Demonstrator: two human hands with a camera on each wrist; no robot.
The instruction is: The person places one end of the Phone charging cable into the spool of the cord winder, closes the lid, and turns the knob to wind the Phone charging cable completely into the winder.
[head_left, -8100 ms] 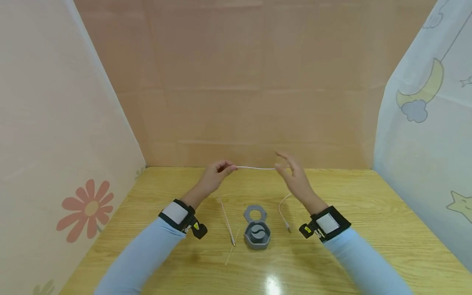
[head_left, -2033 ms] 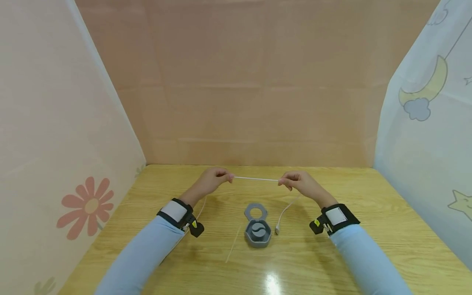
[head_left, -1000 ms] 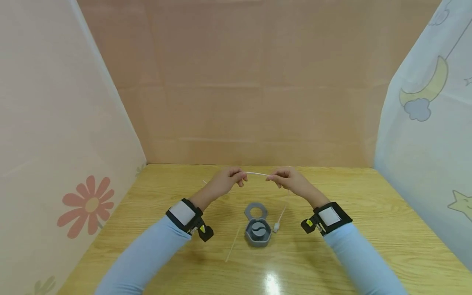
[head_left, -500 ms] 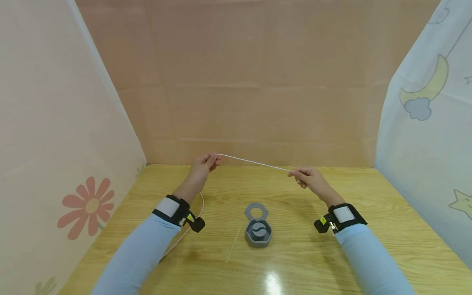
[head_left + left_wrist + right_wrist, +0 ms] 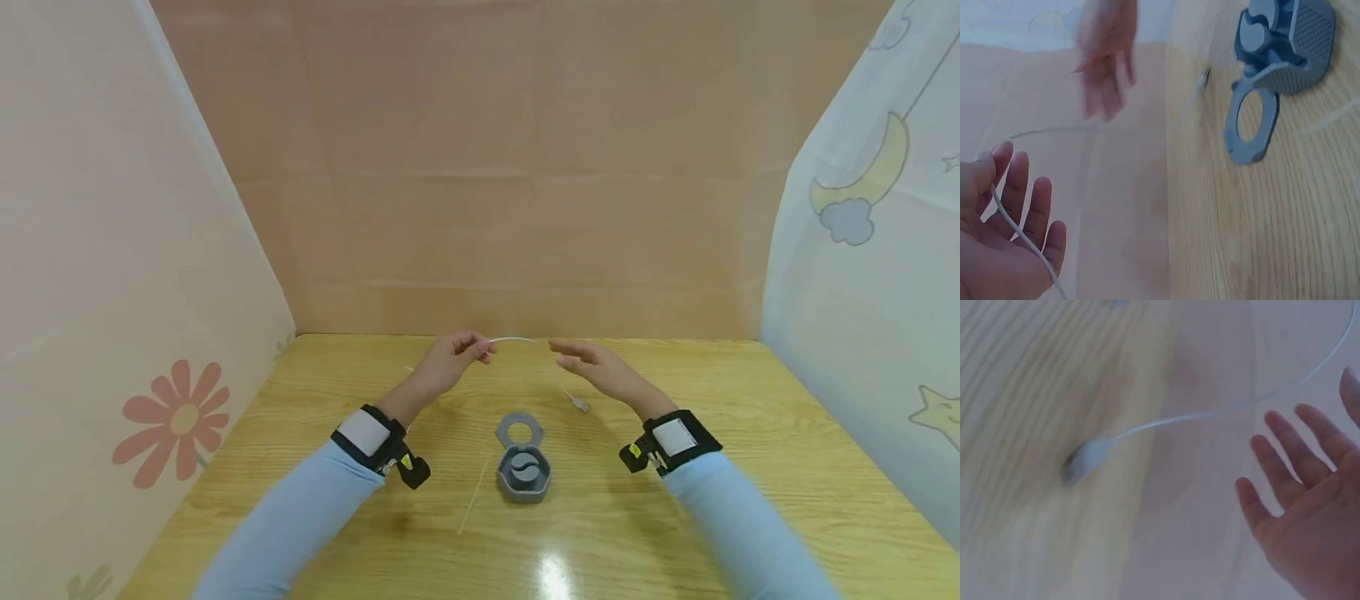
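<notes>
Setting: a wooden table (image 5: 750,433) boxed in by a plain back panel and printed side curtains, seen from a head camera looking down at two arms in light blue sleeves.

Left hand (image 5: 450,362): raised above the far part of the table, thumb and forefinger pinching a thin white cable (image 5: 517,339). In the left wrist view the cable runs across the palm and out past the fingertips (image 5: 1004,153).

Right hand (image 5: 592,371): released, fingers straight and spread, holding nothing, just beside the cable's free run but apart from it.

Cable: it arcs from the left hand toward the right, then drops to a small plug (image 5: 579,405) that hangs just above the table or touches it; which one cannot be told. The right wrist view shows the plug (image 5: 1085,459) blurred.

Holder (image 5: 522,467): a small grey plastic winder with a ring tab, lying on the table between the forearms, nearer the camera than the cable.

Strip (image 5: 472,498): a pale thin tie left of the holder.

Handling: the cable looks light, limp and smooth, likely to slide or swing. The plug is the firmest point to take hold of, or the cord close behind it.
</notes>
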